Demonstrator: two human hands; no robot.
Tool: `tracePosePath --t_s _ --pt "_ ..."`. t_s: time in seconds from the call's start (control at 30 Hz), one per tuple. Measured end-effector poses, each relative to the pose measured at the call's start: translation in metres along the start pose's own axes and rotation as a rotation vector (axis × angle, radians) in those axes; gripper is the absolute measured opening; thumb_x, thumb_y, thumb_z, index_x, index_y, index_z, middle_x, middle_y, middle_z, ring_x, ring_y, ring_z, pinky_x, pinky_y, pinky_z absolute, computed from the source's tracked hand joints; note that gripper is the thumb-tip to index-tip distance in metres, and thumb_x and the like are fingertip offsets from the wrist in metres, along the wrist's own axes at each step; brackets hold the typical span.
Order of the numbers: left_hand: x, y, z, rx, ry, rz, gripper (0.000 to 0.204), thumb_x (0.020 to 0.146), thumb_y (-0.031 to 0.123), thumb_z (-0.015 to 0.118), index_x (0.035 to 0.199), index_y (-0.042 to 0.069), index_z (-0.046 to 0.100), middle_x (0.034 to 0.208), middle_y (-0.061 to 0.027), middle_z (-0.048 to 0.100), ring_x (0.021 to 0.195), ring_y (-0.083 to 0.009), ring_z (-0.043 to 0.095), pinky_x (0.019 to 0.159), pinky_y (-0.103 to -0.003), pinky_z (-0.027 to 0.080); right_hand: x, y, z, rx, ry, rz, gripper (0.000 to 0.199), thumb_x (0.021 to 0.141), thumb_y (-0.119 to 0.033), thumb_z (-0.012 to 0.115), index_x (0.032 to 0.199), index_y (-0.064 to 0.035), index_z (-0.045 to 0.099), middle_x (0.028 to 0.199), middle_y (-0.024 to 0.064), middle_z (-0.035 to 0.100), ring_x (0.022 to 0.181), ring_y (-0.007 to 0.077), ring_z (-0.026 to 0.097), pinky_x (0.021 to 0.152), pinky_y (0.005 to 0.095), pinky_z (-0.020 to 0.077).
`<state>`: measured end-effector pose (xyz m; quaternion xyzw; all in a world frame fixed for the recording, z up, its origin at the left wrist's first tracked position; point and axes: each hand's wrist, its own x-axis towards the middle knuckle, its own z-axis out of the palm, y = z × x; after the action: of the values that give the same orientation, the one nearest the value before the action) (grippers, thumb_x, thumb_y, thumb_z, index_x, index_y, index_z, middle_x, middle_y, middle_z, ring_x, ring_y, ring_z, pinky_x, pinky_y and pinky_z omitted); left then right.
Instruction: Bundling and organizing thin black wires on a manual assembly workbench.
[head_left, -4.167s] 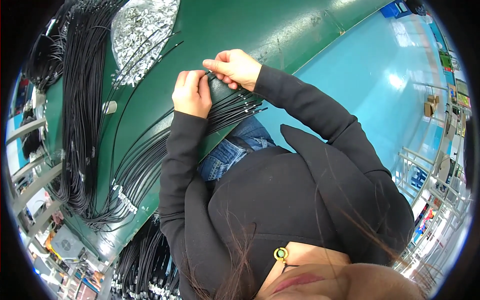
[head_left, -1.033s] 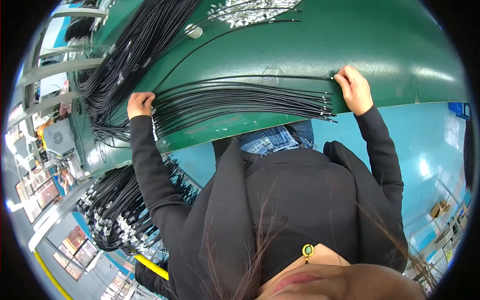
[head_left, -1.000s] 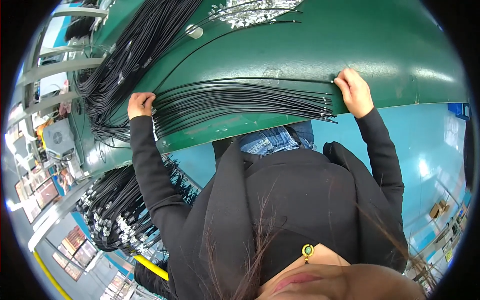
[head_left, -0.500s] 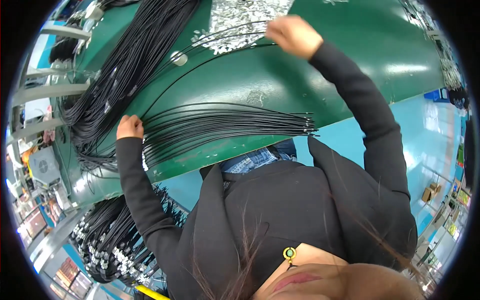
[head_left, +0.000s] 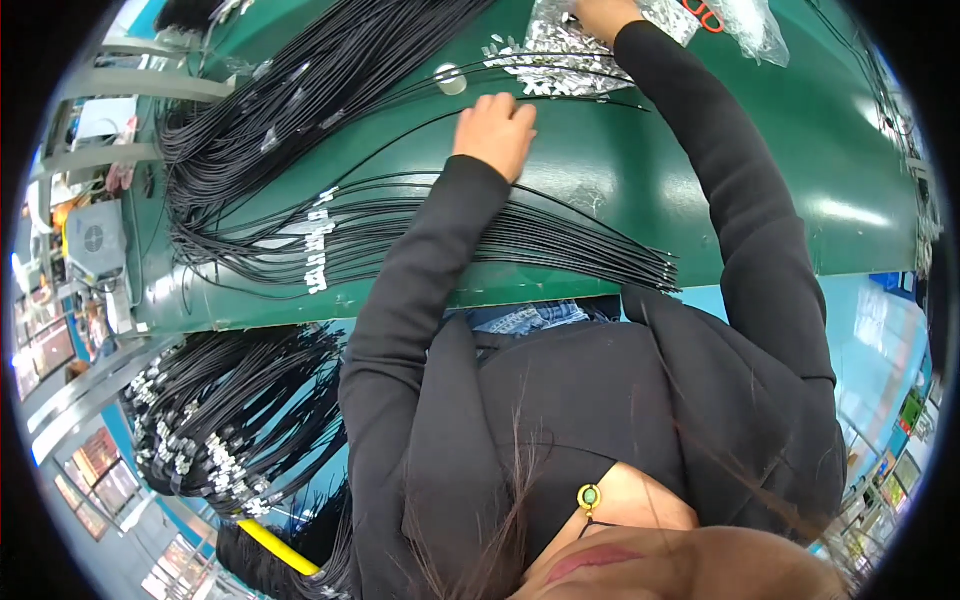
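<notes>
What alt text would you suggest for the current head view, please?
A person's right hand, partly out of frame, is over a heap of small silvery pieces on a green table. The left hand is near a black cable; more black cables lie in bundles.

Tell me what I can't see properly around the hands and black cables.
In the head view:
Right hand: the top edge cuts it off, so its grip can't be told.
Left hand: its own back hides the palm.
Black cables: the left sleeve covers part of them.
</notes>
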<state>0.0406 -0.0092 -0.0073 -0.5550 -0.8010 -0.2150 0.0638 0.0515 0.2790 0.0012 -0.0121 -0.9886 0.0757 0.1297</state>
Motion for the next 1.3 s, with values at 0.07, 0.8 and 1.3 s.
tracePosePath --t_s 0.07,0.8,1.3 --pt "0.01 0.013 0.012 0.006 -0.018 0.093 0.013 0.074 0.013 0.06 0.086 0.009 0.058 0.081 -0.008 0.054 0.083 -0.0281 0.055 0.069 -0.042 0.047 -0.002 0.013 0.006 0.107 0.035 -0.045 0.022 0.075 -0.024 0.056 0.087 -0.0094 0.067 0.088 0.0163 0.064 0.085 0.034 0.061 0.074 0.0486 0.0465" --pt "-0.118 -0.156 -0.109 0.069 -0.184 -0.356 0.011 0.071 0.01 0.068 0.082 0.011 0.065 0.081 -0.0069 0.057 0.077 -0.0259 0.056 0.068 -0.035 0.047 -0.134 -0.108 -0.043 1.734 -0.182 0.783 0.02 0.091 -0.02 0.048 0.078 -0.008 0.058 0.062 -0.0026 0.05 0.058 0.0082 0.05 0.049 0.021 0.0377" --pt "-0.109 -0.172 -0.115 0.092 -0.282 -0.322 0.01 0.071 0.005 0.067 0.078 0.009 0.06 0.083 -0.0097 0.054 0.075 -0.0287 0.058 0.066 -0.037 0.047 -0.183 -0.187 -0.013 0.242 0.05 0.109 0.015 0.081 -0.017 0.061 0.08 -0.0071 0.05 0.071 0.0089 0.052 0.06 0.0283 0.057 0.05 0.0395 0.0452"
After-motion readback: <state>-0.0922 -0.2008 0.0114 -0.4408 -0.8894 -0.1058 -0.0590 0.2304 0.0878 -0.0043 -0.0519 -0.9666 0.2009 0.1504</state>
